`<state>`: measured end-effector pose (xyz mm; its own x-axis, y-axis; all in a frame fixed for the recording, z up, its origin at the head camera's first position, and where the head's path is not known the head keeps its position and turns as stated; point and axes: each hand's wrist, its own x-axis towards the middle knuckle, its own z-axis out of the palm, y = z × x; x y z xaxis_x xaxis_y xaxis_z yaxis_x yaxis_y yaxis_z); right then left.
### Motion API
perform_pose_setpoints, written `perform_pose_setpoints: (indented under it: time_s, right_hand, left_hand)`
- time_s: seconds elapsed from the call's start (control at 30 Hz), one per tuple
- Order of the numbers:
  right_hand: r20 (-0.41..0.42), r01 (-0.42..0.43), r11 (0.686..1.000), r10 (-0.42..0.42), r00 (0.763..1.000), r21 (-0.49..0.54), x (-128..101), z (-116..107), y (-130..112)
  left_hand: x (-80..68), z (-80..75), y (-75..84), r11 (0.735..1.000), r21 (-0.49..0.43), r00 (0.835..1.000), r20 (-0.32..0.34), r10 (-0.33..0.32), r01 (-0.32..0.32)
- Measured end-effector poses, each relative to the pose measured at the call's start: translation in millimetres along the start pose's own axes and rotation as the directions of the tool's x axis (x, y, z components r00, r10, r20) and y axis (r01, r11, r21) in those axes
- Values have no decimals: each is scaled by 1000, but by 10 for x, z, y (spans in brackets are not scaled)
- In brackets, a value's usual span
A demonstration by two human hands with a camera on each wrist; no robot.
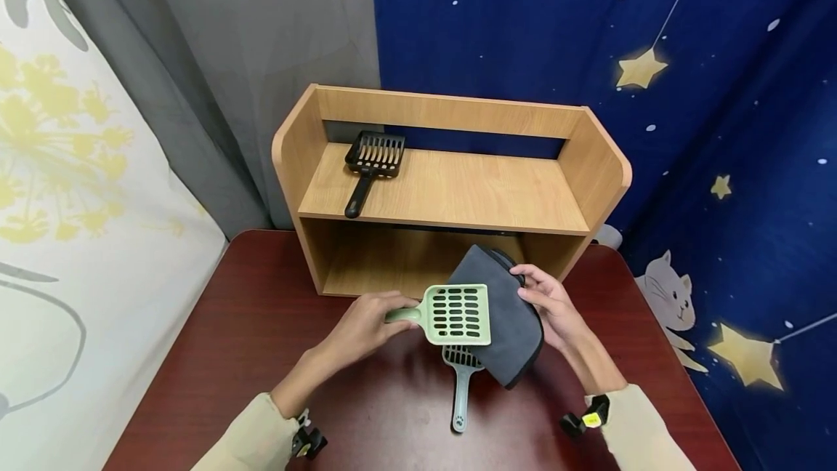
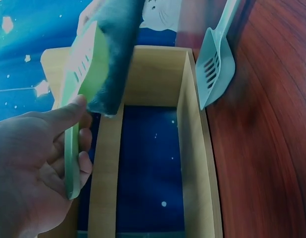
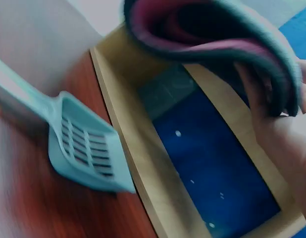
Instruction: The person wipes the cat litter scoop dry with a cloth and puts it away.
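My left hand (image 1: 368,322) pinches the handle of a pale green litter scoop (image 1: 429,317), its slotted pan turned to the right. A folded dark grey cloth (image 1: 510,325) is gripped at its upper right edge by my right hand (image 1: 551,305). In the right wrist view the folds show a pink inner side (image 3: 227,48). The green pan overlaps the cloth's left part in the head view. Below them a grey-blue litter scoop (image 1: 461,392) lies on the table with its handle towards me; the green scoop and cloth partly hide its pan.
A two-tier wooden shelf (image 1: 451,220) stands at the back of the dark red table (image 1: 261,355). On its upper board, at the left, lies a black litter scoop (image 1: 364,184). Curtains (image 1: 510,27) hang behind and at both sides.
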<state>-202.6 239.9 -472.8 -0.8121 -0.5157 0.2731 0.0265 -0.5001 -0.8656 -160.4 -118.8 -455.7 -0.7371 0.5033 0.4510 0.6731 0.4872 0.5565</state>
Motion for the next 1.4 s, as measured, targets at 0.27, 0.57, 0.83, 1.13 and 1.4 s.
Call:
perform_pose_setpoints:
  time_s: [0.27,0.57,0.83,1.13,1.4]
  right_hand:
    - [8,26,988,-28,1000,154,174,155,253]
    - [42,33,976,-43,998,216,242,186,305]
    - [67,97,969,-115,991,229,108,144,24]
    - [62,134,949,-158,985,284,83,133,26]
    - [15,94,950,-103,995,296,191,226,271]
  left_hand:
    - [79,107,79,995,-87,997,-64,42,-47]
    - [94,134,148,993,-108,998,-50,33,-38]
    - [54,43,13,995,-93,997,-62,35,-41]
    - [47,56,-11,996,-63,993,-104,63,-70]
    - [133,140,100,995,-60,991,-116,69,-76]
